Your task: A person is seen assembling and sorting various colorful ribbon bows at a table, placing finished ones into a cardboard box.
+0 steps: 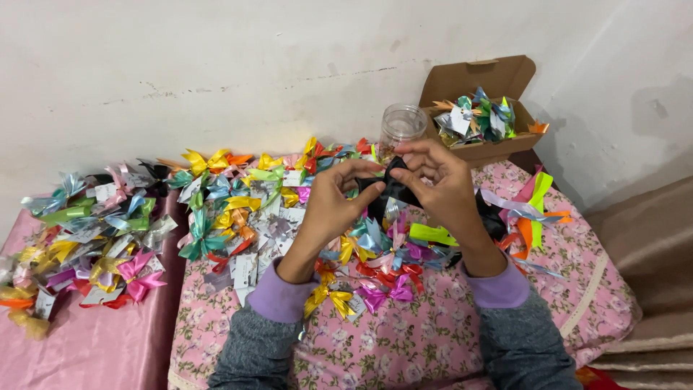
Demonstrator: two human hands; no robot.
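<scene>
A: Risk check? Both hands pinch one black ribbon bow [393,186]: left hand [333,202] on its left end, right hand [439,184] on the right end and top.

B: Grip is fingertips only. A slip likely drops it into the loose bows [238,209] just below the hands. The clear jar [402,124] sits just beyond the right hand's fingertips; a jerk could tip it.

A: Cardboard box [480,108]?

B: Farther back, right of the jar.

Two bare hands, grey sleeves with lilac cuffs

The left hand [332,206] and right hand [440,184] emerge near the frame's centre from ribbed lilac cuffs; behind these, speckled grey knit sleeves run down to the lower edge. No rings, watch or gloves show.
</scene>
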